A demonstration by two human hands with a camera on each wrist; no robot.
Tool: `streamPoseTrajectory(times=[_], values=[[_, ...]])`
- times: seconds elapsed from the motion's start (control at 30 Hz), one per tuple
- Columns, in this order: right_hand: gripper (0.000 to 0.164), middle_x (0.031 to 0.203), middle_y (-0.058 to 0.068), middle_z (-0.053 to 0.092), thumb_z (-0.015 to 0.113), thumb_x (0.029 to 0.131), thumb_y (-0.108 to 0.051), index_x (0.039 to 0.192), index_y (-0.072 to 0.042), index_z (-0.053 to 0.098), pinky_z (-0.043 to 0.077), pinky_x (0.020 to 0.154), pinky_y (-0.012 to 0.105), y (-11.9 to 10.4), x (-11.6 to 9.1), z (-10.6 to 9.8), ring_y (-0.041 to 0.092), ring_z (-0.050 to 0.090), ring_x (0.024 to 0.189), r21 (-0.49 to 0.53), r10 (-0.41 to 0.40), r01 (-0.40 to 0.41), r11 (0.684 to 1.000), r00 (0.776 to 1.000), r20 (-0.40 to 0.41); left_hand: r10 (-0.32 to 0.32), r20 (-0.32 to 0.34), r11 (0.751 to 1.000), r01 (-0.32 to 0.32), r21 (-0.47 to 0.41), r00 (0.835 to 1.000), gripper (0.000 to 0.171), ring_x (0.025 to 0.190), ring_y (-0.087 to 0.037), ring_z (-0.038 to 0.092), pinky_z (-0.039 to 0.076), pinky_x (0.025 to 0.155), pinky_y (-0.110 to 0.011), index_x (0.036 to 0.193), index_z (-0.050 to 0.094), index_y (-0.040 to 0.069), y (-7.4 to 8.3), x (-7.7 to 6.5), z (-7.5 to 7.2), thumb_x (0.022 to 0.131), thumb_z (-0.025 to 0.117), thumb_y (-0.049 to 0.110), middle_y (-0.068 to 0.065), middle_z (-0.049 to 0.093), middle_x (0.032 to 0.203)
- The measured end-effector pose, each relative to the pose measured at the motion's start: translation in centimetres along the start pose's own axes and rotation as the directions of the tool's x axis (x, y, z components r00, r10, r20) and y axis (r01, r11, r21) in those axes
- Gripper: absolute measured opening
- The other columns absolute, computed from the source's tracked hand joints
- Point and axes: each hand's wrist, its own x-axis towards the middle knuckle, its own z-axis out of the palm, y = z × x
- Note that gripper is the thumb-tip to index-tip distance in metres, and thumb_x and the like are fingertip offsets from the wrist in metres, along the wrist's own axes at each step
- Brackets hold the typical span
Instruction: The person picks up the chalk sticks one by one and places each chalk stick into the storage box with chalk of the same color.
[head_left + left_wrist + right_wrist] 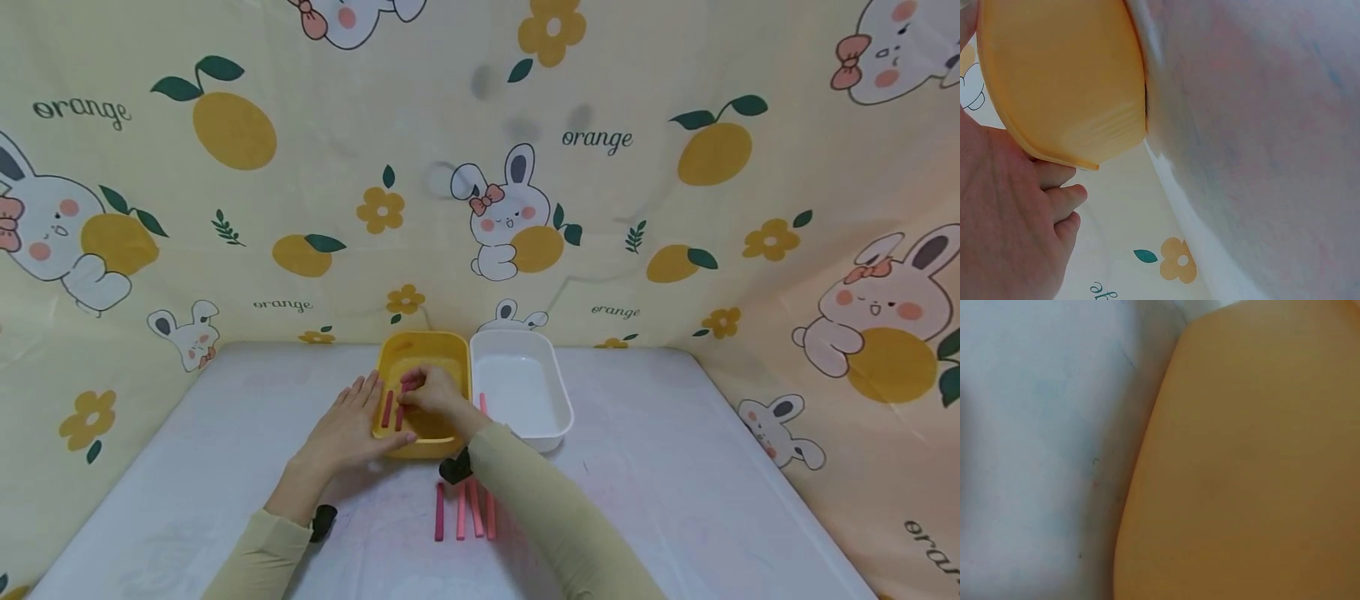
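Note:
In the head view, my left hand (348, 429) rests along the left rim of the yellow container (423, 450), fingers straight and thumb at the front edge. The left wrist view shows this hand (1013, 212) against the rim of the yellow container (1066, 75). My right hand (435, 392) reaches inside and pinches a dark red chalk stick (399, 418), partly hidden by the fingers. Another dark red stick (387, 409) leans to its left in the container. The right wrist view is filled mostly by the container's outer wall (1241, 456); the hand is outside it.
A white container (558, 400) stands against the yellow one's right side, with a light pink stick (483, 404) at its left edge. On the table (660, 500) in front lie a dark red stick (439, 512) and several pink sticks (461, 515), partly under the right forearm. A printed curtain (375, 125) hangs behind.

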Motion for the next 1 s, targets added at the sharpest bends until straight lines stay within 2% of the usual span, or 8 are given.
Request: streamPoseTrajectory(times=[0.17, 0.4, 0.63, 0.83, 1.0], values=[[0.017, 0.093, 0.003, 0.070, 0.079, 0.093, -0.010, 0.107, -0.007, 0.071, 0.056, 0.076, 0.021, 0.1, 0.3, 0.3, 0.014, 0.063, 0.080, -0.109, -0.033, 0.029, 0.994, 0.999, -0.029, 0.006, 0.003, 1.000, -0.006, -0.002, 1.000, 0.117, 0.157, -0.046, 0.015, 0.014, 0.127, -0.059, 0.160, 0.023, -0.009, -0.1, 0.0, 0.0, 0.091, 0.054, 0.080, -0.025, 0.015, 0.171], [0.017, 0.090, 0.002, 0.070, 0.079, 0.093, -0.011, 0.107, -0.005, 0.072, 0.055, 0.069, 0.020, 0.6, 0.9, 0.8, 0.012, 0.061, 0.077, -0.174, -0.093, 0.091, 0.980, 0.996, -0.007, 0.002, -0.005, 1.000, -0.002, 0.004, 1.000, 0.115, 0.156, -0.047, 0.017, 0.016, 0.127, -0.060, 0.160, 0.023, -0.010, 0.0, 0.0, -0.1, 0.092, 0.056, 0.076, -0.026, 0.017, 0.170], [0.018, 0.094, 0.002, 0.072, 0.078, 0.095, -0.017, 0.109, -0.005, 0.074, 0.054, 0.078, 0.021, 0.5, 1.1, 1.0, 0.013, 0.061, 0.083, -0.314, -0.113, 0.111, 0.943, 0.993, 0.011, 0.010, -0.006, 1.000, -0.010, 0.003, 1.000, 0.115, 0.157, -0.046, 0.017, 0.016, 0.127, -0.059, 0.160, 0.023, -0.009, -0.2, 0.0, 0.2, 0.091, 0.056, 0.077, -0.025, 0.016, 0.170], [0.018, 0.098, 0.003, 0.074, 0.076, 0.097, -0.018, 0.109, -0.005, 0.074, 0.056, 0.086, 0.026, 0.6, 1.3, 1.2, 0.013, 0.062, 0.086, -0.367, -0.116, 0.121, 0.922, 0.993, 0.036, 0.007, 0.004, 1.000, -0.007, 0.007, 1.000, 0.117, 0.157, -0.046, 0.015, 0.016, 0.127, -0.059, 0.161, 0.021, -0.008, -0.1, 0.0, 0.2, 0.091, 0.054, 0.079, -0.024, 0.015, 0.171], [0.020, 0.096, 0.002, 0.072, 0.078, 0.096, -0.021, 0.109, -0.006, 0.073, 0.055, 0.085, 0.027, 0.6, 1.5, 1.3, 0.013, 0.061, 0.085, -0.395, -0.110, 0.117, 0.911, 0.993, 0.040, 0.005, 0.002, 1.000, -0.005, 0.013, 1.000, 0.119, 0.156, -0.047, 0.016, 0.016, 0.127, -0.061, 0.161, 0.021, -0.008, -0.1, 0.1, 0.2, 0.090, 0.052, 0.081, -0.025, 0.016, 0.171]])
